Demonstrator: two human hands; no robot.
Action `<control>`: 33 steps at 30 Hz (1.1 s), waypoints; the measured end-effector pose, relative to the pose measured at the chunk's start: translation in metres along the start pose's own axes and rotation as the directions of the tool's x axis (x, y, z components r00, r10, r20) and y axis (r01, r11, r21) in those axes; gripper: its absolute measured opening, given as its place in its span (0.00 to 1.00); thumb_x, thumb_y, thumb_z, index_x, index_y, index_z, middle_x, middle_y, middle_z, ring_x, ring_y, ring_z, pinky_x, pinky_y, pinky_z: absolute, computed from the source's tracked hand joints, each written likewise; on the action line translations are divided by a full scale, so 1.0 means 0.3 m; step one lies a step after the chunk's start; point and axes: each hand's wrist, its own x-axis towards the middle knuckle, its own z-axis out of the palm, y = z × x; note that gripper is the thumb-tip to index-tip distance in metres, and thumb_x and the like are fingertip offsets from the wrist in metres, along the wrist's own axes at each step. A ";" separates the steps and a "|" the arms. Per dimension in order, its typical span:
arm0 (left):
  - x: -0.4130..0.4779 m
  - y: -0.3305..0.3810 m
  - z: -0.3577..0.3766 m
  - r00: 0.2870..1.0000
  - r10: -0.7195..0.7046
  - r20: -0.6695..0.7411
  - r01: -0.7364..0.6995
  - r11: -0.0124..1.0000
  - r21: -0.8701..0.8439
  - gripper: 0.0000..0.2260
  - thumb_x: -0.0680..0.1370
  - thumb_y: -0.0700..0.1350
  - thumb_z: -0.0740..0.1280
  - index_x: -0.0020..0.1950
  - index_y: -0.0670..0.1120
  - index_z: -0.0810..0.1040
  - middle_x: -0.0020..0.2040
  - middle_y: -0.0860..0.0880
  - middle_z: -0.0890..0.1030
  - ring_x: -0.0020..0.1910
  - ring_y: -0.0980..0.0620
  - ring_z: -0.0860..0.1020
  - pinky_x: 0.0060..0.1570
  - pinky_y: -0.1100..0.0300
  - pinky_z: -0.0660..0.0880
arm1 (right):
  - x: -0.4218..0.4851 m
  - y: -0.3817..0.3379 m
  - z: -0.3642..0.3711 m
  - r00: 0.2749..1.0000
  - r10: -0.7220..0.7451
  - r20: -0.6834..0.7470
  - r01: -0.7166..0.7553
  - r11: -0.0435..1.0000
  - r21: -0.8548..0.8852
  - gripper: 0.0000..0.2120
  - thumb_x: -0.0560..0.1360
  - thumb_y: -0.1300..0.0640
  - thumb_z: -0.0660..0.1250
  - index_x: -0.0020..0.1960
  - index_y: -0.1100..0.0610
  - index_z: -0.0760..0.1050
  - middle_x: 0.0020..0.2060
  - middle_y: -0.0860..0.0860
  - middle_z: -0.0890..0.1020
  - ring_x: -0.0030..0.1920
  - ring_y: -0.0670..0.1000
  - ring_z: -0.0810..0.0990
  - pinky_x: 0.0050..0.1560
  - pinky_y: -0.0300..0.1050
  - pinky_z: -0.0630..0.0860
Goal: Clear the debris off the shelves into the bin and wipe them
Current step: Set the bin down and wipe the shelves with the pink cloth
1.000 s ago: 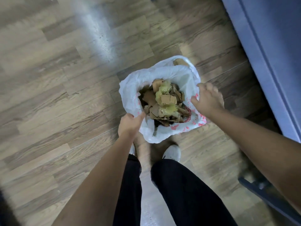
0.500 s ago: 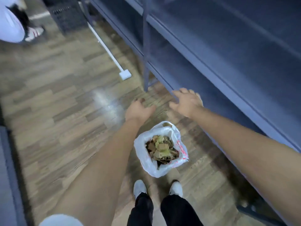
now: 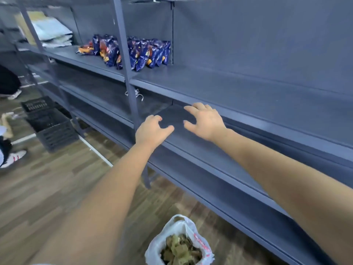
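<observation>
Both hands are empty, fingers spread: left hand (image 3: 152, 131) and right hand (image 3: 207, 122) reach over the middle shelf (image 3: 210, 153) front edge. The debris-filled bin bag (image 3: 180, 243) sits on the floor below; a careless step could tip it.

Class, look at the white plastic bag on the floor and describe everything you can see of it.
The bag is thin white plastic with red print along its right side. It stands open on the wooden floor, in front of the lowest shelf, partly cut off by the bottom edge of the picture. Its rim is crumpled and a loop handle sticks up at the top. Inside lies a heap of brown and yellowish scraps. Neither hand touches it.
</observation>
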 end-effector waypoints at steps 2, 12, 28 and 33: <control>0.020 0.088 -0.002 0.999 0.039 -0.013 -0.039 0.999 -0.019 0.24 0.74 0.54 0.64 0.68 0.46 0.71 0.69 0.50 0.70 0.66 0.46 0.72 0.60 0.54 0.68 | -0.015 0.059 -0.084 0.998 0.021 -0.057 -0.024 0.999 -0.045 0.24 0.77 0.47 0.59 0.71 0.52 0.64 0.69 0.54 0.67 0.66 0.58 0.66 0.64 0.50 0.62; 0.050 0.596 0.198 0.940 0.338 0.043 -0.337 0.941 -0.027 0.22 0.74 0.53 0.64 0.66 0.46 0.72 0.71 0.50 0.69 0.65 0.47 0.72 0.56 0.57 0.67 | -0.230 0.656 -0.431 0.901 0.396 -0.179 -0.424 0.891 -0.163 0.24 0.76 0.46 0.58 0.70 0.54 0.65 0.68 0.55 0.66 0.67 0.58 0.64 0.66 0.51 0.60; 0.010 1.310 0.795 0.738 0.581 0.344 -0.567 0.810 -0.152 0.23 0.76 0.55 0.59 0.69 0.47 0.69 0.69 0.52 0.69 0.65 0.47 0.71 0.55 0.57 0.67 | -0.689 1.439 -0.505 0.530 0.847 -0.025 -0.833 0.515 -0.204 0.25 0.79 0.43 0.50 0.74 0.49 0.56 0.76 0.51 0.54 0.75 0.56 0.53 0.73 0.52 0.52; 0.033 1.336 0.905 0.701 0.566 0.435 -0.538 0.819 -0.199 0.23 0.78 0.55 0.57 0.70 0.46 0.67 0.70 0.52 0.69 0.66 0.47 0.70 0.57 0.56 0.67 | -0.750 1.480 -0.412 0.501 0.865 -0.013 -0.843 0.485 -0.232 0.24 0.80 0.44 0.47 0.74 0.50 0.56 0.75 0.50 0.58 0.75 0.56 0.55 0.73 0.53 0.52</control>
